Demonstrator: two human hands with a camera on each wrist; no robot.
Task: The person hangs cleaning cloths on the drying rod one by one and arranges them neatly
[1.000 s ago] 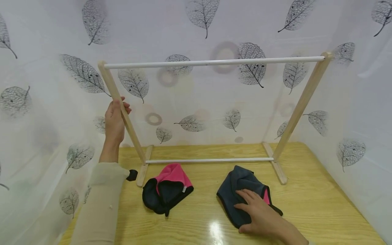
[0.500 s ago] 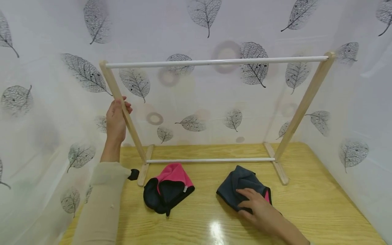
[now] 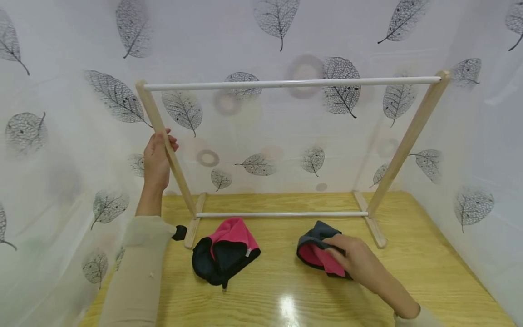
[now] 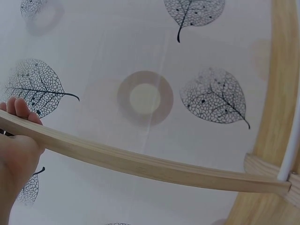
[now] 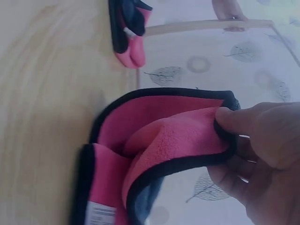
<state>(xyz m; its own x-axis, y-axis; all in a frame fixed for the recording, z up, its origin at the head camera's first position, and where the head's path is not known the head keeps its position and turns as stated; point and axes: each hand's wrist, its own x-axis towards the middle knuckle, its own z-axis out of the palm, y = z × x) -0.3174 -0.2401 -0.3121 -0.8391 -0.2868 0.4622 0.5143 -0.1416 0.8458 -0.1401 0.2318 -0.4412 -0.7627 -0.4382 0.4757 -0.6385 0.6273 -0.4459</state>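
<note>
In the head view, my left hand (image 3: 156, 159) grips the left wooden post (image 3: 180, 175) of a rack, thumb on the near side and fingers behind. The left wrist view shows that wooden post (image 4: 136, 164) running from the hand to the rack's base. My right hand (image 3: 361, 263) pinches the edge of a dark grey fleece hood (image 3: 323, 261) with pink lining, part of it on the table. Up close, the right wrist view shows the hood's pink lining (image 5: 173, 136), black trim and a white label. A second hood (image 3: 234, 234), pink and black, lies left of it.
The rack has a white top rod (image 3: 282, 84), a white lower rod (image 3: 282, 214) and a right wooden post (image 3: 412, 136). It stands on a wood-grain table (image 3: 269, 299). A leaf-print curtain (image 3: 265, 122) surrounds the table.
My right hand has gone from lying over the grey hood to pinching its edge and lifting it, turning the pink lining into view. The left hand keeps its grip on the post.
</note>
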